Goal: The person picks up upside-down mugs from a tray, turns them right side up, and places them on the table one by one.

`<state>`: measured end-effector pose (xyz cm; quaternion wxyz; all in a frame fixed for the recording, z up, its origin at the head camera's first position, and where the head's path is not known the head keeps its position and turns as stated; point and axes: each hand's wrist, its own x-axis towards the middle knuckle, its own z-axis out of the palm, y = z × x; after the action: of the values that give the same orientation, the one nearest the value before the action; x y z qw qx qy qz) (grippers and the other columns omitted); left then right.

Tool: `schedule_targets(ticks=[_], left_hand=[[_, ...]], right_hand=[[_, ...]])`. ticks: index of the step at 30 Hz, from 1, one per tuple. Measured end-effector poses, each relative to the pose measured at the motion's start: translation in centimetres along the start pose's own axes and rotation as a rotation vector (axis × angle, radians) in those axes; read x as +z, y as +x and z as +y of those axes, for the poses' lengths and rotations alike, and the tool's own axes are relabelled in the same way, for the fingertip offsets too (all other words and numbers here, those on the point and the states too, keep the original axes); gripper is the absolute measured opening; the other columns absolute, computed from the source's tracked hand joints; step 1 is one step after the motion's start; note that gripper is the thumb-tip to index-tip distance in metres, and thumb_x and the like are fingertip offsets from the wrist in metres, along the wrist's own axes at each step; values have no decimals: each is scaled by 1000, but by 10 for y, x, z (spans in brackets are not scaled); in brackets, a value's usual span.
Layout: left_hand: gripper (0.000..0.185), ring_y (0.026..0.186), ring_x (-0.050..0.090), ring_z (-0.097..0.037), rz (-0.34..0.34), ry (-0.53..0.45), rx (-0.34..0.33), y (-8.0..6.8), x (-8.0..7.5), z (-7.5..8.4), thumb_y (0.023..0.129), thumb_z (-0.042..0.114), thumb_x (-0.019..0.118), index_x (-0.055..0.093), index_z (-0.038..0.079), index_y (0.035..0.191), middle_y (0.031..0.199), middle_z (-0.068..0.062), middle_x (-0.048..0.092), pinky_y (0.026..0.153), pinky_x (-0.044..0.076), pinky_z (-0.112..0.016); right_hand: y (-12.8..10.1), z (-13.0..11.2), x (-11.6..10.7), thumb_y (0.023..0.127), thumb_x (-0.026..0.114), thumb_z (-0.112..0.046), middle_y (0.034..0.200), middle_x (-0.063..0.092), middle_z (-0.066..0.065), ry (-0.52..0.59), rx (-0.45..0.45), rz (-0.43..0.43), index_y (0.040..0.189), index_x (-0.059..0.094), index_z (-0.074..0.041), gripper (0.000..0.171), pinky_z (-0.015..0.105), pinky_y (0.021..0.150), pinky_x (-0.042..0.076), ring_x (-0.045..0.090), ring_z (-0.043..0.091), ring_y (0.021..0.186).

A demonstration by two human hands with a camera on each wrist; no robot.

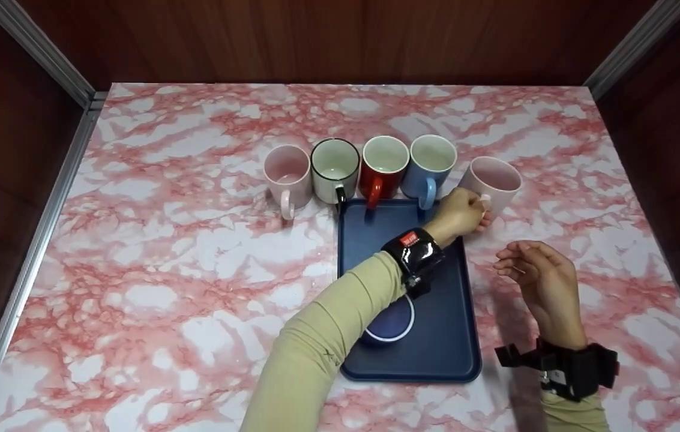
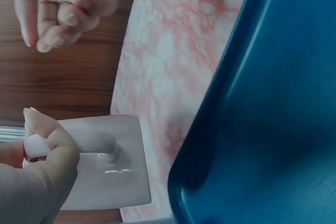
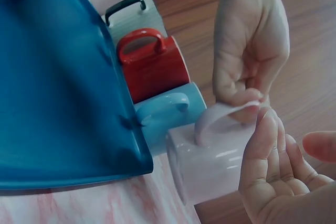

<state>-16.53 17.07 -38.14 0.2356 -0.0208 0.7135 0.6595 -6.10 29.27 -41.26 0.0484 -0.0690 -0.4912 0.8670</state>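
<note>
My left hand (image 1: 461, 213) reaches across the tray and pinches the handle of a pale pink mug (image 1: 499, 183) at the right end of a row. In the left wrist view its thumb and fingers close round the handle, and the mug (image 2: 118, 182) is upright; whether its base touches the table I cannot tell. Nearby, on the right, my right hand (image 1: 547, 285) is raised with loosely bent fingers and holds nothing. To the left of the held mug stand a light blue mug (image 1: 421, 180), a red mug (image 1: 383, 177) and a white mug with a black rim (image 1: 330, 186).
Another pink mug (image 1: 297, 189) stands at the row's left end. A dark blue tray (image 1: 436, 354) lies before the mugs, bearing a round dark blue thing with a white rim (image 1: 392, 321), partly hidden by my left sleeve. Brown panels (image 1: 340, 42) bound the marbled table (image 1: 183, 258).
</note>
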Motion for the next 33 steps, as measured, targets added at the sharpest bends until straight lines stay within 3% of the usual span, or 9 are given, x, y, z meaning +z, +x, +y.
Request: schedule_targets(ticks=[6, 12, 17, 20, 23, 27, 29, 30, 33], left_hand=[[26, 58, 61, -17, 48, 14, -19, 11, 6, -3, 91, 2, 52, 56, -3, 66, 62, -7, 60, 52, 50, -22], [22, 60, 63, -20, 84, -65, -30, 22, 9, -8, 90, -5, 48, 54, -4, 69, 73, -18, 66, 48, 48, -20], [19, 76, 65, -30, 73, -161, -67, 29, 9, -11, 92, -8, 38, 54, -9, 83, 86, -25, 65, 63, 53, -31], [16, 81, 65, -33, 73, -184, -51, 41, 11, -20, 91, -9, 37, 53, -10, 87, 86, -26, 65, 66, 54, -35], [15, 67, 66, -24, 50, -187, 42, 80, 21, -51, 84, -11, 40, 52, -4, 79, 74, -17, 66, 57, 53, -29], [17, 54, 54, -10, 57, -21, 163, 121, 31, -83, 79, -7, 49, 55, 4, 69, 65, 0, 58, 47, 47, -22], [14, 57, 53, -12, 75, 71, 141, 120, 31, -79, 82, -4, 54, 61, 4, 73, 70, 0, 59, 49, 47, -24], [17, 54, 49, -12, 94, 96, 184, 126, 33, -84, 80, -5, 53, 60, 6, 69, 67, 1, 56, 46, 44, -23], [15, 56, 48, -12, 94, 83, 185, 136, 39, -92, 83, -4, 50, 59, 4, 73, 69, 0, 53, 47, 43, -22]], right_hand=[[0, 0, -3, 90, 54, -1, 77, 65, 20, -11, 5, 15, 88, 62, 12, 16, 32, 62, 52, 63, 25, 68], [0, 0, -2, 91, 53, -1, 77, 65, 19, -16, 8, 17, 89, 62, 12, 16, 32, 62, 52, 63, 25, 68], [0, 1, -3, 91, 53, -3, 79, 65, 19, -40, 15, 23, 91, 61, 12, 17, 32, 64, 52, 63, 25, 70], [0, 2, -3, 91, 53, -3, 79, 65, 19, -45, 14, 24, 91, 61, 12, 17, 32, 64, 52, 63, 25, 70], [1, 4, -5, 92, 52, -3, 78, 65, 18, -47, 20, 25, 89, 62, 10, 17, 31, 63, 52, 63, 24, 69], [7, 12, -17, 93, 50, -3, 79, 66, 17, 2, 28, -16, 88, 64, 6, 17, 31, 63, 53, 64, 24, 69], [7, 12, -17, 93, 49, -2, 79, 66, 17, 13, 29, -20, 88, 64, 6, 18, 31, 64, 53, 64, 24, 70], [7, 12, -17, 93, 49, -2, 79, 66, 17, 27, 25, -22, 89, 64, 7, 18, 31, 64, 53, 64, 24, 70], [1, 4, -5, 92, 50, -1, 78, 65, 19, -4, 19, 20, 89, 63, 9, 17, 31, 62, 53, 64, 25, 68]])
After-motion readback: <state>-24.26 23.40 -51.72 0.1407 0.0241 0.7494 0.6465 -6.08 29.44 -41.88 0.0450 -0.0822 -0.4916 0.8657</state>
